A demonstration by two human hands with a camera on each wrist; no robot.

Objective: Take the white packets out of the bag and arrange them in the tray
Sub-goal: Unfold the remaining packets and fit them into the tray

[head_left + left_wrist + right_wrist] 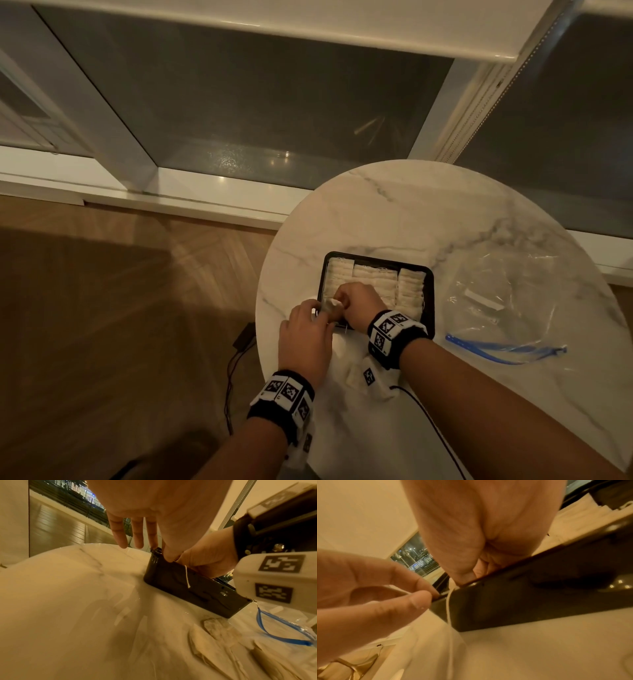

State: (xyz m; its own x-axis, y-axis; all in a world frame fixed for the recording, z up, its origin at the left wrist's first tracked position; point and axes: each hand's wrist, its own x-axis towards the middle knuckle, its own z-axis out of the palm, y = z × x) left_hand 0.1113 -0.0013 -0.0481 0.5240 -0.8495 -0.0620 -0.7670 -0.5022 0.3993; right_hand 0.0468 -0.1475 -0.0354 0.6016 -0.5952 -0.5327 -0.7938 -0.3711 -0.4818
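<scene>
1. Left hand [305,337] sits at the tray's [430,308] near-left corner, thumb and forefinger pinched on the rim there, other fingers straight and apart. If that pinch slips, the tray could skid on the marble table [411,219].
2. Right hand [359,303] has its fingers curled down inside the tray, apparently tucking a packet [330,306] in. A string [187,577] hangs over the wall; snag it and a packet could get dragged back out.
3. Packets in the tray [409,289] stand in three rows, a few loose packets [221,628] lie near the wrist, and the bag [507,308] looks nearly empty.
4. What the right fingers actually hold is hidden, can't tell.
</scene>
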